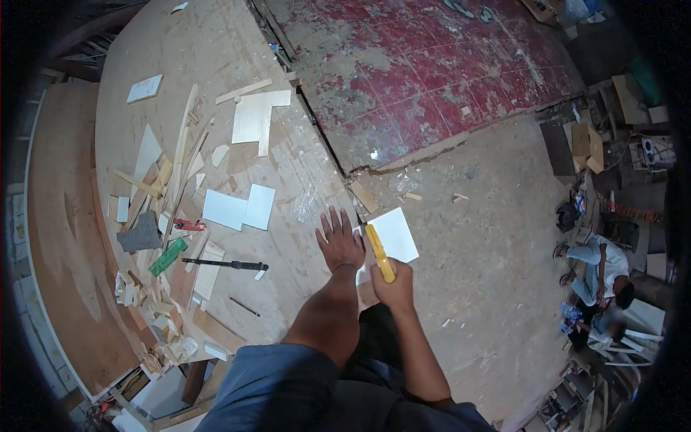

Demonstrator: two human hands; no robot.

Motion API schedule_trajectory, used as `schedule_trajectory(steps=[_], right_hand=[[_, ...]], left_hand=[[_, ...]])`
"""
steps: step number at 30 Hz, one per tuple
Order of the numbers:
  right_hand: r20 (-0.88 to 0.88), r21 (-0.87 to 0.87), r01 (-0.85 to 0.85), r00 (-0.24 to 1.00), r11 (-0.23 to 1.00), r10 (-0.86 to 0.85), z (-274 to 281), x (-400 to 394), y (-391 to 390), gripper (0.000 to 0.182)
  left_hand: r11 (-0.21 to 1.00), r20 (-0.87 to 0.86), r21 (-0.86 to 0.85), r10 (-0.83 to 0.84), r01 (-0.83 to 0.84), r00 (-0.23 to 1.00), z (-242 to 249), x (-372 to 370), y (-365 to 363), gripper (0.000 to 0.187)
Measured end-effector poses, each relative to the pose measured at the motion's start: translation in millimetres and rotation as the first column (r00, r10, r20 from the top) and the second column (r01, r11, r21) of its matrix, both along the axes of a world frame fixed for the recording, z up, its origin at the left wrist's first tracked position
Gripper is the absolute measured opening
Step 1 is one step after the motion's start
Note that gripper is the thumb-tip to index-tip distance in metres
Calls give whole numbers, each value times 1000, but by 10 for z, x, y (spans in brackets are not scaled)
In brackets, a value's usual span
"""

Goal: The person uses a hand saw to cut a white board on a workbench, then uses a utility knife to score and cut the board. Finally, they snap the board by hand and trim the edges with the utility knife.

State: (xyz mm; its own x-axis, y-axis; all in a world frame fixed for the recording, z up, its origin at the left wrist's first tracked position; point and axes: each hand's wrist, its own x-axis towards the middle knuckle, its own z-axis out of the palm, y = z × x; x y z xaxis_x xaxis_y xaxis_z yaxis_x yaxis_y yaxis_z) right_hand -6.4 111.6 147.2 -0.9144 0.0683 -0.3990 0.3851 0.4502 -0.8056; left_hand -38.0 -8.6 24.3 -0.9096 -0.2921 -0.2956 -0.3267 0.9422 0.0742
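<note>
My left hand [338,241] lies flat at the edge of the wooden table with its fingers spread. Beside it, a white board [401,236] sticks out past the table edge over the floor. My right hand [393,286] is closed round a long yellow hand saw [378,248], seen from above and standing across the white board. Its blade is hardly visible from here. Part of the board is hidden under my hands. To the left of my left hand are two white pieces [229,209] touching each other and a black rod-like tool [227,264].
Wood strips and offcuts [180,165] litter the left of the table [302,165], with a green block [168,257], a red tool [189,225] and a pale cut-out board [252,119]. Two people [608,266] sit at the far right. Cartons [586,147] stand behind them.
</note>
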Motion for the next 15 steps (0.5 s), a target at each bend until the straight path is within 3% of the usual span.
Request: schedule_trajectory(steps=[2,4,5,7,9,12,15], right_hand=[[105,-35,4,994,999,-1,249,44,82,28],[97,34,-54,994,998,50,711,253,161,26],[130,-20,31,991,999,-28,992,341,155,27],[137,1,24,990,1000,-24,1038,472,225,26],[76,-6,40,996,999,-40,995,354,170,28],[44,-41,29,999,999,-27,118,12,33,29],[61,-63,20,998,998,-16,172,6,44,30]], left_hand=[[1000,14,6,-11,11,1000,25,101,23,70],[999,68,30,17,-19,998,65,14,13,70],[999,89,25,21,-23,996,58,12,13,71],[1000,86,16,18,-19,996,69,29,7,70],[1000,69,8,15,-15,998,57,-6,13,70],[1000,54,-2,8,-7,999,33,16,16,70],[1000,77,16,7,-8,997,65,89,18,71]])
